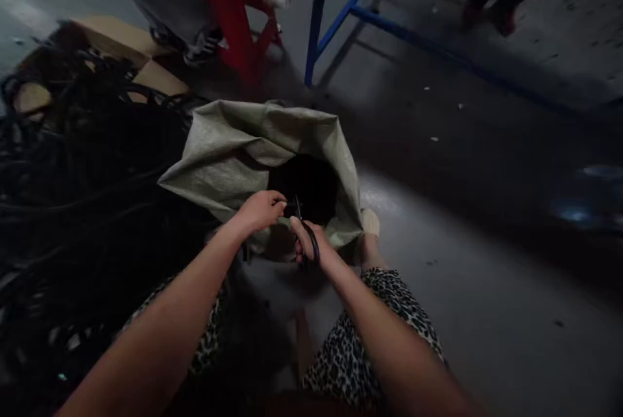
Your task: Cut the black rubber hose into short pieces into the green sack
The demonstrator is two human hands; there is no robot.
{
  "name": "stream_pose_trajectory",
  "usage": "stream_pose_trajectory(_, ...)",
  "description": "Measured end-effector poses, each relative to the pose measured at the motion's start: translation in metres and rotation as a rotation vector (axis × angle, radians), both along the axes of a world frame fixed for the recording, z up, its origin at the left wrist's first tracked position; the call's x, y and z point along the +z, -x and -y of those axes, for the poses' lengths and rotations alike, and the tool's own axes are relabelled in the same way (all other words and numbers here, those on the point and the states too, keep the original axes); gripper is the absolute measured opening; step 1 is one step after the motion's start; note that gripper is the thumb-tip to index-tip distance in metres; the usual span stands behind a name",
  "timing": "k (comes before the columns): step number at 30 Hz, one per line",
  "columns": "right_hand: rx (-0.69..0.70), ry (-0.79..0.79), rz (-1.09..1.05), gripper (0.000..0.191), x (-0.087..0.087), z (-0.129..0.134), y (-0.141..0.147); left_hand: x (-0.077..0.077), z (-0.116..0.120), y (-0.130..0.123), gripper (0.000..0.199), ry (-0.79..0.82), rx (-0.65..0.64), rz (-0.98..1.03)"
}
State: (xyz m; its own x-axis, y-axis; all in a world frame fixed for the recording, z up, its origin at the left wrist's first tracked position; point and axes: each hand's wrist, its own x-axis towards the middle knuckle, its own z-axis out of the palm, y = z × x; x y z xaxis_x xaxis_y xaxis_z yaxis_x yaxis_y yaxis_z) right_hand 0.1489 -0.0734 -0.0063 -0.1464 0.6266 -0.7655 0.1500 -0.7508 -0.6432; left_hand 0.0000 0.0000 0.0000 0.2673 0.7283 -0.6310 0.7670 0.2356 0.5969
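Note:
A pale woven sack stands with its wide mouth open between my feet, dark inside. At its near rim my right hand is wrapped round a pair of scissors, black handle loops showing and the blades pointing up over the opening. My left hand is closed in a pinch beside the blades. A thin dark strand seems to run from its fingertips toward the scissors; its kind is too dim to make out.
A large heap of black cables or strips lies to the left, with an opened cardboard box behind it. Ahead stand a red metal frame and a blue metal frame. Another person's legs and shoes are close at the upper left.

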Motion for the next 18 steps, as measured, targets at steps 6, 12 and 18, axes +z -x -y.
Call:
stream_pose_trajectory(6,-0.015,-0.003,-0.008,0.036,-0.004,0.004,-0.003,-0.007,0.001,0.000,0.031,-0.062,0.023,-0.022)
stream_pose_trajectory(12,-0.030,0.011,0.070,0.035,-0.010,0.002,-0.005,-0.010,0.001,-0.003,0.025,-0.103,0.065,-0.046)
stream_pose_trajectory(18,-0.026,0.061,0.145,0.037,-0.016,-0.002,-0.006,-0.013,0.000,-0.001,0.028,-0.119,0.208,0.013)
